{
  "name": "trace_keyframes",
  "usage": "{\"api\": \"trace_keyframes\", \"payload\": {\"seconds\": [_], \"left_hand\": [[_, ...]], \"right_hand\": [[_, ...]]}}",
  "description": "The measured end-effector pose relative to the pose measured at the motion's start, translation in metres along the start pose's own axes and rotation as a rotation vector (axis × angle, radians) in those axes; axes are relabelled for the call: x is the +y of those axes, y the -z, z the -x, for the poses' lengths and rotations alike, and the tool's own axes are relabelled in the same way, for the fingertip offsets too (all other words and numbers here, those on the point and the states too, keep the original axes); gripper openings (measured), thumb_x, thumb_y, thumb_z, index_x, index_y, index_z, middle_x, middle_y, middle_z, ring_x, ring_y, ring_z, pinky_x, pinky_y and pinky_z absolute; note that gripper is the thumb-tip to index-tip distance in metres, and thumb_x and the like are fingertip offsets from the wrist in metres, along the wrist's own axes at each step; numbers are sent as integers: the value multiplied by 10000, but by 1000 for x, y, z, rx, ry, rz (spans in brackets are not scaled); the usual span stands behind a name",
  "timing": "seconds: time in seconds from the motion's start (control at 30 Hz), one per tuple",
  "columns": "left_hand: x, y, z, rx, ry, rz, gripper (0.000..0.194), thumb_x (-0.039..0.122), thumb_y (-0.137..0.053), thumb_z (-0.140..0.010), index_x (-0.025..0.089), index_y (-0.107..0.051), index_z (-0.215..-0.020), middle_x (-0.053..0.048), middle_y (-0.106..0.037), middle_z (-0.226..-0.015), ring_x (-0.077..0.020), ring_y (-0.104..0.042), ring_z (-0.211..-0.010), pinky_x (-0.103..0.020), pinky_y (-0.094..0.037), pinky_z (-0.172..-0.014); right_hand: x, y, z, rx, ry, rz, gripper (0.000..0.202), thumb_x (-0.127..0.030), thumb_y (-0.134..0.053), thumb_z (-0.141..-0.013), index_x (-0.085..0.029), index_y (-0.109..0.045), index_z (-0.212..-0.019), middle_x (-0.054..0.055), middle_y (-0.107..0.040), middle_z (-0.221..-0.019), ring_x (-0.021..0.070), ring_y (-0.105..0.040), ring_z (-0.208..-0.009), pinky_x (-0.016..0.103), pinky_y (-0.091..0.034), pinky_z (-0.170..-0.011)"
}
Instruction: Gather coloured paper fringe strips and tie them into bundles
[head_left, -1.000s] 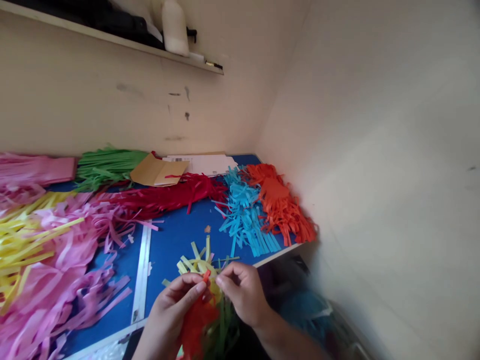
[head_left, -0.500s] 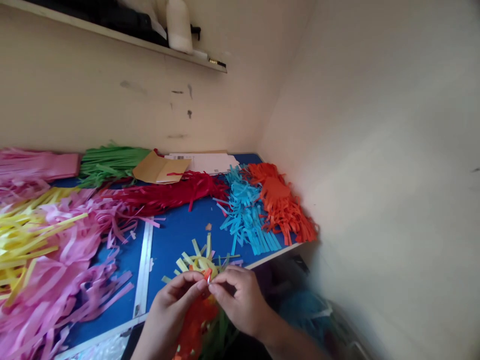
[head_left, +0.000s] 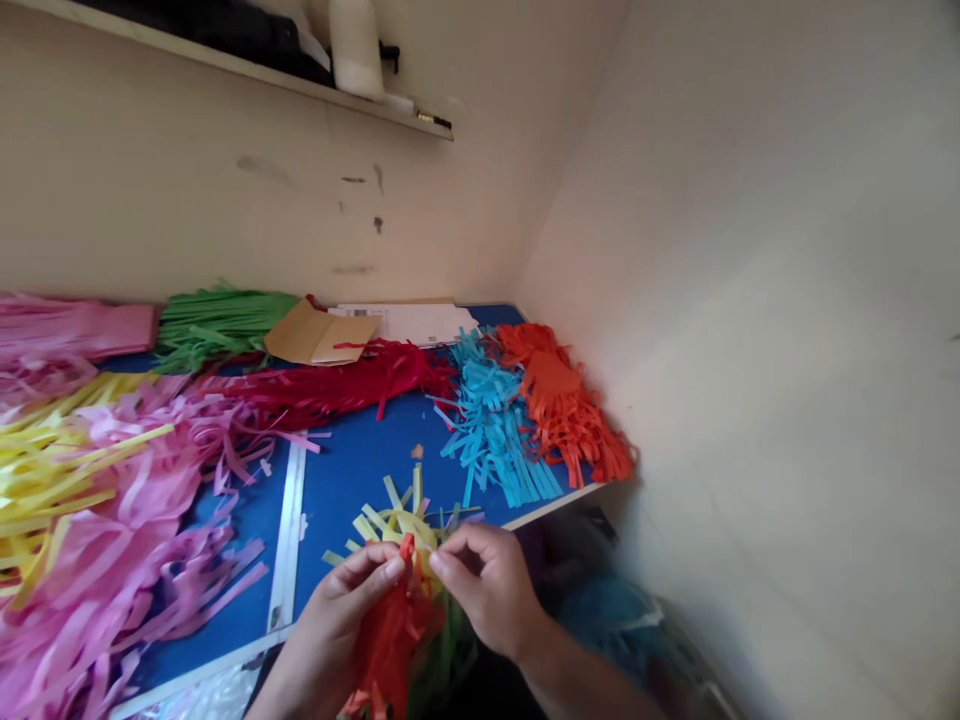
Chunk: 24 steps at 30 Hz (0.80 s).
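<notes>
Orange fringed paper (head_left: 386, 640) hangs down at the bottom centre, its twisted top pinched between the thumb and fingers of my left hand (head_left: 360, 590). Just to the right, my right hand (head_left: 484, 575) has thumb and forefinger pressed together beside the orange top; what they pinch is too small to make out. Yellow paper strips (head_left: 401, 515) fan out behind my fingertips at the table's front edge. Green strips (head_left: 450, 650) hang below, between the orange paper and my right wrist.
Pink fringe (head_left: 135, 500), yellow fringe (head_left: 45, 480), green fringe (head_left: 225, 320), red fringe (head_left: 337, 385), blue fringe (head_left: 491, 420) and orange fringe (head_left: 562, 400) lie on the blue table (head_left: 360, 450). A brown envelope (head_left: 300, 335) lies near the wall, below a shelf (head_left: 225, 78).
My hands have drawn slightly apart. The orange paper's top now stands up between them, and more of its hanging part shows. My right hand has shifted a little to the right.
</notes>
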<state>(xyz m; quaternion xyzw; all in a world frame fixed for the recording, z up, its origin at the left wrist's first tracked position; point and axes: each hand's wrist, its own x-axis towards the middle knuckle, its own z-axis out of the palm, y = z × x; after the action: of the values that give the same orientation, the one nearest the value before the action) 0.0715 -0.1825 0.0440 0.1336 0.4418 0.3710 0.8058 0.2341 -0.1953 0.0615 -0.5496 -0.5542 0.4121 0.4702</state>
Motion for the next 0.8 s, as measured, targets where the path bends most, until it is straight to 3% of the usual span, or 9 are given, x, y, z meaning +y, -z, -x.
{"api": "trace_keyframes", "payload": {"seconds": [0.13,0.3,0.5,0.67,0.8], "left_hand": [[2,-1,-1,13,8,38,383,282,-933,-492,169,-675,-752,-7,-688,-652,-154,-650,-559,-242,-517,-555],[2,-1,-1,27,-6,27,399,287,-940,-478,175,-673,-752,-12,-698,-669,-159,-660,-582,-237,-518,-559],[-2,4,0,65,-109,-116,408,388,-937,-464,178,-699,-719,-10,-708,-695,-162,-653,-621,-229,-514,-586],[-2,11,-3,68,-263,-377,375,436,-904,-514,164,-721,-697,-15,-711,-762,-151,-627,-686,-190,-490,-601],[-4,13,-4,45,-209,-322,396,463,-888,-549,171,-716,-755,-14,-709,-725,-148,-632,-670,-193,-494,-596]], "right_hand": [[-9,1,6,5,27,-3,230,-309,-635,-806,-173,-622,-621,-16,-576,-557,102,-488,-500,197,-379,-497],[-2,-4,3,-15,-1,-25,199,-266,-626,-780,-173,-601,-606,-24,-562,-547,97,-474,-497,194,-373,-496],[3,-7,1,-35,-27,-31,180,-214,-614,-765,-171,-585,-593,-36,-541,-534,90,-455,-489,184,-371,-499],[2,-3,0,-81,121,37,168,-229,-630,-826,-170,-667,-673,-9,-620,-629,111,-540,-588,192,-417,-594],[3,0,-1,-144,161,32,153,-222,-617,-866,-178,-711,-753,11,-680,-712,129,-605,-670,197,-447,-662]]}}
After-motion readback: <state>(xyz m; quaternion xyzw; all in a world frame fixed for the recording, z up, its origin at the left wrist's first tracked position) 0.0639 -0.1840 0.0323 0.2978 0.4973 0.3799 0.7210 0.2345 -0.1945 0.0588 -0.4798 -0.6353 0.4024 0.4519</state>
